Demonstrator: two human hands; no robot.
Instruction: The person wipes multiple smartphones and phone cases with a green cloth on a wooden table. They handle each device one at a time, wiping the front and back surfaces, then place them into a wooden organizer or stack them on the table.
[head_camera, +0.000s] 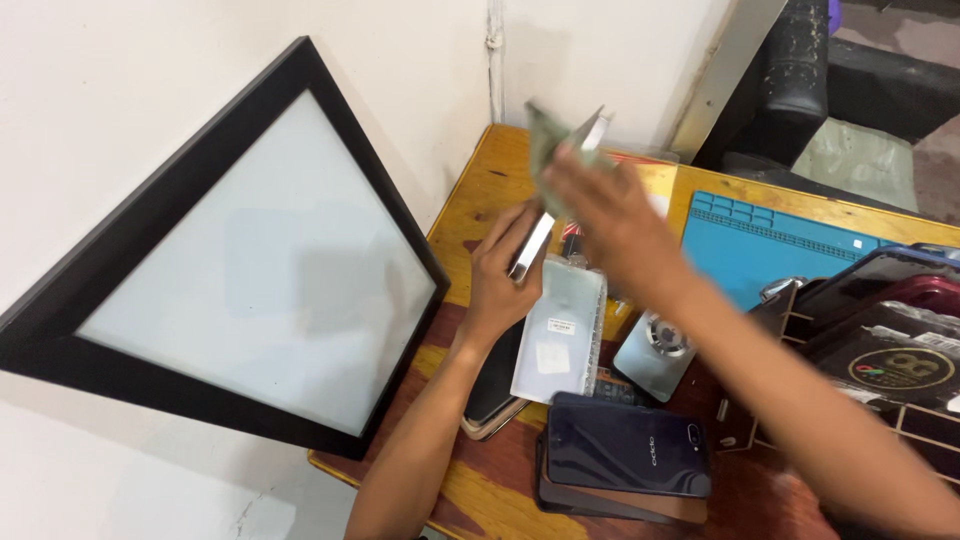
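- Big black-framed white panel (250, 270) leans against the wall on your left, tilted like a diamond, its lower corner near the table edge.
- Wooden table (480, 190) runs under everything; a blue work mat (760, 245) lies on its far right part.
- Dark rack of phone cases (880, 330) sits at the right edge, partly behind your right forearm.
- Dark phone (625, 447) lies flat, back up, on top of a small stack near the front edge, just below the white packet.
- White flat packet (560, 335) lies on the table just right of your left wrist, touching the dark phone's top edge or nearly so.
- Silver phone back (655, 350) with a round camera ring lies right of the packet.
- Your left hand (500, 280) is closed around the lower end of a slim silver-edged phone (565, 195), holding it up on edge, tilted, above the table's middle.
- Your right hand (605, 205), blurred, presses a greenish cloth (545, 140) against the upper part of that phone; fingers look curled on the cloth, exact grip unclear.
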